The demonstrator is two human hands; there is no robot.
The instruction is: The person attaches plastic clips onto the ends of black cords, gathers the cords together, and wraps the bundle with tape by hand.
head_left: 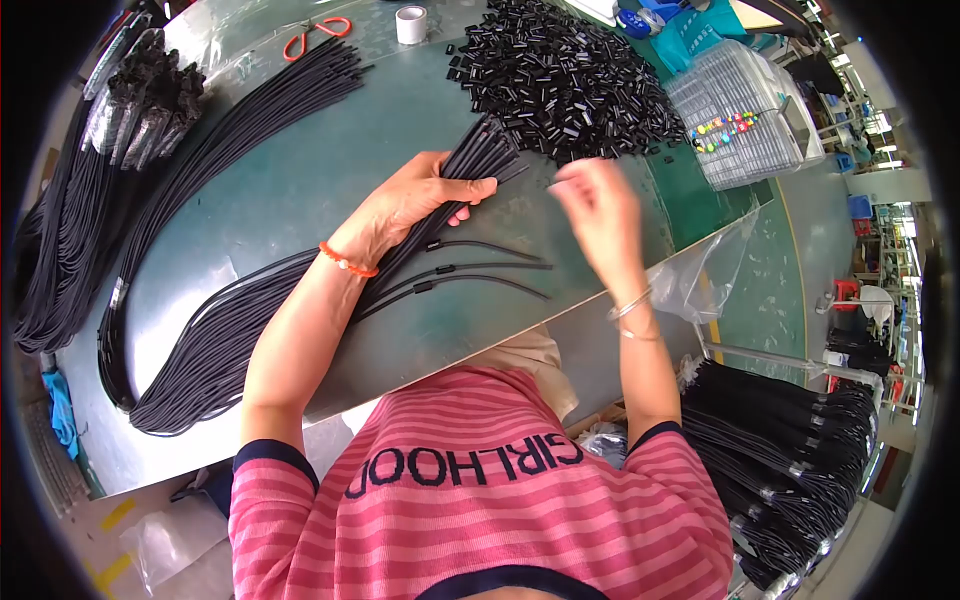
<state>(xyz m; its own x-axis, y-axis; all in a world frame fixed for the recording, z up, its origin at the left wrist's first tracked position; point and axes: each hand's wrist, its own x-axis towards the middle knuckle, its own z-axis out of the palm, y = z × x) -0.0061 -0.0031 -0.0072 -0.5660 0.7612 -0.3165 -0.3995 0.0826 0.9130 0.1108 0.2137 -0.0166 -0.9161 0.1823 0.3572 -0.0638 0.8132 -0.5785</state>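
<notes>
My left hand point(425, 195) is wrapped round a thick bundle of black cords point(230, 345), whose cut ends point(485, 150) stick out past my thumb toward the pile. Several small black tube-like pieces point(590, 85) are heaped just beyond those ends. My right hand point(598, 205) hovers right of the bundle, below the heap, touching neither. Its fingers are smeared by motion, so anything between them is hidden. Closer to me lie a few single cords point(490, 268), apart from the bundle, each with a small black piece point(445, 268) on it.
Another row of black cords point(240, 115) curves along the left of the green table point(330, 190). Red-handled scissors point(318, 35) and a white tape roll point(410, 25) lie at the back. A clear plastic case point(735, 110) stands right. More black cords point(780, 450) hang on a rack.
</notes>
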